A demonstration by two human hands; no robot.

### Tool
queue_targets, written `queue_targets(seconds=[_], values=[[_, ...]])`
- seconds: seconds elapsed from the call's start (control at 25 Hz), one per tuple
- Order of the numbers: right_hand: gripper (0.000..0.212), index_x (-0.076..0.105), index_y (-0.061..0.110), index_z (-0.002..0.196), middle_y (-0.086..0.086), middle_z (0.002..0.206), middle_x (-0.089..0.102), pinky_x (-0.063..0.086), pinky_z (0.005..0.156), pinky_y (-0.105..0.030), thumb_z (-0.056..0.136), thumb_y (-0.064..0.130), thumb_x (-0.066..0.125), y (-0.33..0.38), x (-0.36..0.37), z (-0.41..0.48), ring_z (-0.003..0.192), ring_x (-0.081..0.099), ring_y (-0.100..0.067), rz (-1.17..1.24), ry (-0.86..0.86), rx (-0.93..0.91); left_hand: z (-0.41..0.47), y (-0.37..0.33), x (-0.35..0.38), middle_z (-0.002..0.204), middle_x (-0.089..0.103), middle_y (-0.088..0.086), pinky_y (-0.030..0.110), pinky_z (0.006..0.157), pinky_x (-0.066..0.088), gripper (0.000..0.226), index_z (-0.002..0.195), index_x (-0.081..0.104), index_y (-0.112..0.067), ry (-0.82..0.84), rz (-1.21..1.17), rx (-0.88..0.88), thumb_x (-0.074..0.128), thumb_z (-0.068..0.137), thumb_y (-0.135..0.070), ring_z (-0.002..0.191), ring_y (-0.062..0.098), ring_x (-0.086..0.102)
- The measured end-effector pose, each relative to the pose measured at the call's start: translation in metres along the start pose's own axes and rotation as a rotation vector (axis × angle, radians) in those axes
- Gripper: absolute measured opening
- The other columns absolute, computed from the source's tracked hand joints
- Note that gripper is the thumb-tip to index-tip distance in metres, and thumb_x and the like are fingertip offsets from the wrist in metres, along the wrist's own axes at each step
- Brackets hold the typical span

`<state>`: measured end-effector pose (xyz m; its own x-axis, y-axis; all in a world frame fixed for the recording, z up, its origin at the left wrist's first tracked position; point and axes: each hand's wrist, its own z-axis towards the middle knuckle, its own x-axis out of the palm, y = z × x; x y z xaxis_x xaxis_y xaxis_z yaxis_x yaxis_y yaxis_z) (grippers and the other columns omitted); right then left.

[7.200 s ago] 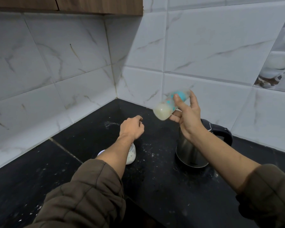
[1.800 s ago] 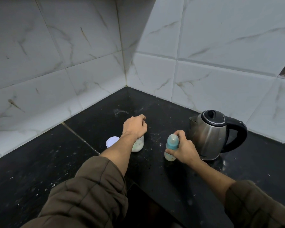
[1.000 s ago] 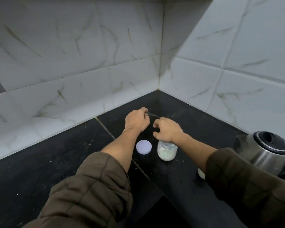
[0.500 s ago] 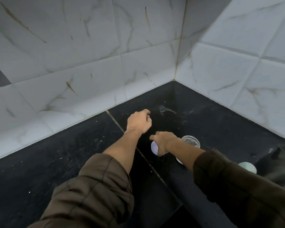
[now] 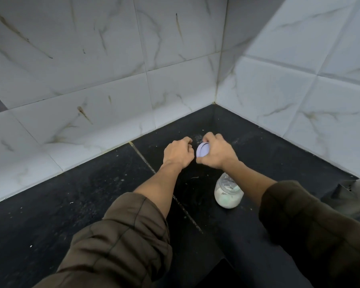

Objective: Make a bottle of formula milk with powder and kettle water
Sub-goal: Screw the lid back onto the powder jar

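Note:
My right hand (image 5: 216,151) holds a pale lilac round lid (image 5: 202,149) on edge, lifted above the black counter. My left hand (image 5: 178,153) hovers just left of it in a loose fist with nothing visible in it. Below my right wrist stands a small clear jar of white powder (image 5: 228,193), open at the top. Only a grey sliver of the steel kettle (image 5: 357,196) shows at the right edge. The baby bottle is out of view.
The black counter (image 5: 71,215) is speckled with spilled white powder and runs into a corner of white marble-look wall tiles (image 5: 92,69). A grout seam (image 5: 183,204) crosses the counter diagonally under my arms.
My right hand has picked the lilac lid up off the counter and raised it beside my left fist. The view has shifted, showing the jar below my right wrist.

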<state>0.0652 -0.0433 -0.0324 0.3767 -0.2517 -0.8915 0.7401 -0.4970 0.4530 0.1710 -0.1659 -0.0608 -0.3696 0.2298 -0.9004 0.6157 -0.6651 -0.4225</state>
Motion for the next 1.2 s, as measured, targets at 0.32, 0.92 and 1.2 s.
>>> queue_targets(seconds=[0.32, 0.92, 1.2], values=[[0.046, 0.053, 0.016, 0.095, 0.0, 0.107, 0.063, 0.05, 0.074, -0.032, 0.074, 0.042, 0.085, -0.04, -0.033, -0.068, 0.097, 0.059, -0.02, 0.395, -0.277, 0.199, -0.046, -0.056, 0.013, 0.127, 0.072, -0.002, 0.039, 0.1, 0.052, 0.045, 0.144, 0.057, -0.025, 0.108, -0.062, 0.007, 0.056, 0.099, -0.024, 0.119, 0.026, 0.066], [0.08, 0.046, 0.025, 0.146, -0.001, 0.137, 0.058, 0.05, 0.099, -0.042, 0.079, 0.058, 0.078, -0.074, 0.002, -0.117, 0.127, 0.051, -0.026, 0.07, -0.025, 0.083, -0.108, -0.067, 0.063, 0.121, 0.067, -0.006, 0.041, 0.097, 0.053, 0.079, 0.136, 0.056, -0.026, 0.353, -0.278, -0.053, 0.093, 0.067, -0.039, 0.109, 0.021, 0.063], [0.085, 0.049, 0.02, 0.148, -0.002, 0.139, 0.057, 0.052, 0.099, -0.04, 0.079, 0.062, 0.075, -0.073, 0.007, -0.115, 0.125, 0.057, -0.026, -0.017, -0.044, 0.127, -0.107, -0.065, 0.065, 0.118, 0.07, -0.006, 0.04, 0.097, 0.053, 0.076, 0.135, 0.059, -0.028, 0.285, -0.317, -0.048, 0.09, 0.067, -0.041, 0.111, 0.021, 0.064]])
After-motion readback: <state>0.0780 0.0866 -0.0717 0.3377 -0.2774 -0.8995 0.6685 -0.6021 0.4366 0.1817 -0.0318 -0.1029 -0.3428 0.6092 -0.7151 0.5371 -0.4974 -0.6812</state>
